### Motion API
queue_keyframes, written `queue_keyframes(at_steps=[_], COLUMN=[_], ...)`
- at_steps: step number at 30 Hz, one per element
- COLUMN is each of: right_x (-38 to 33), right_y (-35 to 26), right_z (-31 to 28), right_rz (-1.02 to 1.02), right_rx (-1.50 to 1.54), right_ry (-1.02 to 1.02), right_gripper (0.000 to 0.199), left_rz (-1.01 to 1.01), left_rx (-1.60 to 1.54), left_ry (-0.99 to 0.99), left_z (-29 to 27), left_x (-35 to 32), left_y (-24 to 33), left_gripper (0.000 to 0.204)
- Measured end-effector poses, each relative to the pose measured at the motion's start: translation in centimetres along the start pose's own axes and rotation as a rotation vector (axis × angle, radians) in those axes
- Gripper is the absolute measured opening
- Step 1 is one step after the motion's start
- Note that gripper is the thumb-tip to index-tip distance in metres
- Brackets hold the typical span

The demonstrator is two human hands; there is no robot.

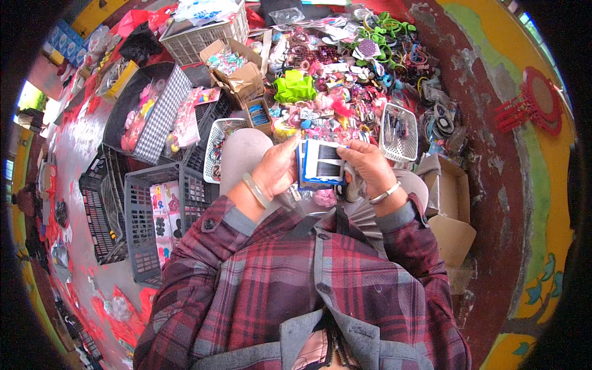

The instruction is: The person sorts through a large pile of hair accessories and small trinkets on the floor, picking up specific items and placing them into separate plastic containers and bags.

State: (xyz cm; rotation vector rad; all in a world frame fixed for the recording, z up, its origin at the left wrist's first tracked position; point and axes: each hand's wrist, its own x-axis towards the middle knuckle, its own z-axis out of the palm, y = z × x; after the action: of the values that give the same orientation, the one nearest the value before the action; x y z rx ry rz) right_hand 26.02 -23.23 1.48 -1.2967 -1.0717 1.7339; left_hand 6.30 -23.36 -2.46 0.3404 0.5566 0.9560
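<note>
Above my lap I hold a small stack of blue-and-white cards (312,168), each bearing dark blocks of thin black strands that look like hairpins. My left hand (279,168) closes on the stack's left edge, a pale bangle on its wrist. My right hand (368,168) pinches the upper right corner of the front card, thumb on its face; a silvery bangle circles that wrist. Just beneath the cards, a pink fluffy piece (325,198) lies by my knees. Beyond my hands spreads a heap of hair accessories (336,102), with a bright green bundle (295,87) on it.
White baskets stand at right (414,152) and left (209,165) of my knees. Grey crates (140,231) and a houndstooth-sided box (161,111) fill the left. Open cardboard boxes lie at far left (243,86) and by my right knee (453,194). A red tasselled round ornament (542,102) is at right.
</note>
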Motion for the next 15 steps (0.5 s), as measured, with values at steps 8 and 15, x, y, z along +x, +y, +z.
queue_keyframes(at_steps=[8, 15], right_x=[1.3, 1.8], right_y=[1.8, 1.8], right_z=[0.4, 0.3], right_rz=[-0.082, -0.164], right_rx=[-0.08, -0.257], right_ry=[0.077, 0.163], right_gripper=[0.016, 0.017], left_rz=[-0.012, 0.004], left_rx=[0.166, 0.159], left_ry=[-0.126, -0.057], left_z=[0.8, -0.2], left_x=[-0.3, 0.3], left_y=[-1.1, -1.7], left_gripper=[0.033, 0.029])
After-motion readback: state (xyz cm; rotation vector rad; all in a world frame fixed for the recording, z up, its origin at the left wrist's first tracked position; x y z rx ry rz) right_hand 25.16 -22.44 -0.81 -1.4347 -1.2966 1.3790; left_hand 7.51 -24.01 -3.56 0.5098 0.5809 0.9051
